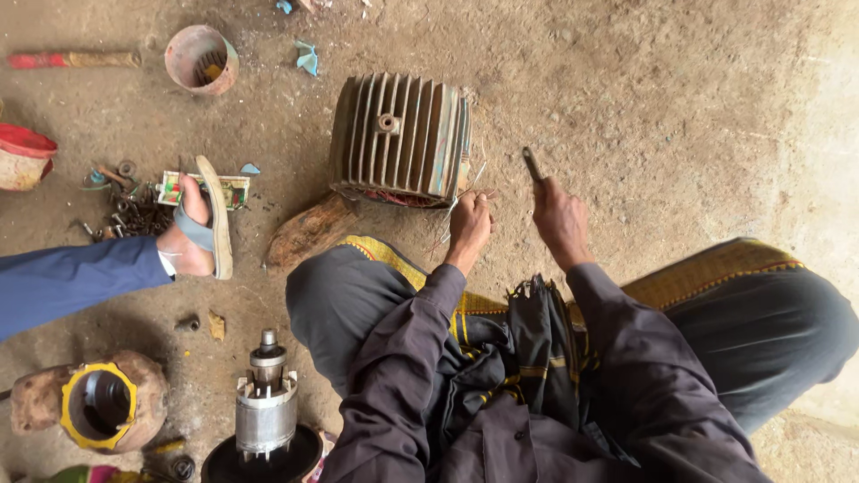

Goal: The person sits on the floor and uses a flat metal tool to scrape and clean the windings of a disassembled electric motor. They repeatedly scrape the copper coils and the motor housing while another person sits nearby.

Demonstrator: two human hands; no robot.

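Item: finned motor housing (400, 136), one, on dirt floor (680, 98), tipped against wooden block (309, 231) so open end faces worker.
Left hand (470, 224): fingers pinched on thin winding wires (455, 210) trailing from housing mouth; wire count unclear.
Right hand (559, 217): fingers curled tight round one slim metal tool (532, 165), tip raised beside housing.
Also: one rotor (266, 407) upright; one bolt pile (134, 215); one sandalled foot (201, 224), other person's.

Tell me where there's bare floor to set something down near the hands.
Bare dirt floor lies right of the ribbed grey motor housing, beyond the right hand. Left is crowded: scattered bolts, sandalled foot, steel rotor.
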